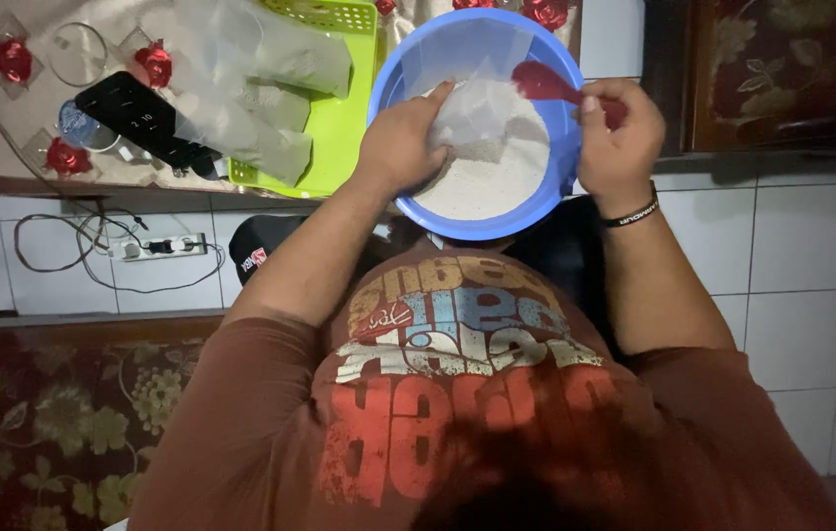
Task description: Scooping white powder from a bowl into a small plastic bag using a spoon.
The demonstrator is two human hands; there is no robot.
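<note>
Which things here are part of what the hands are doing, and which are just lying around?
In use: blue basin of white grains, clear plastic bag held by left hand, red scoop held by right hand.

Lying about: green tray with filled bags, black phone, power strip, black cap.

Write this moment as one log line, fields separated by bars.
left hand: holds clear bag | right hand: holds red scoop | blue bowl: white grains inside | both over bowl
</note>
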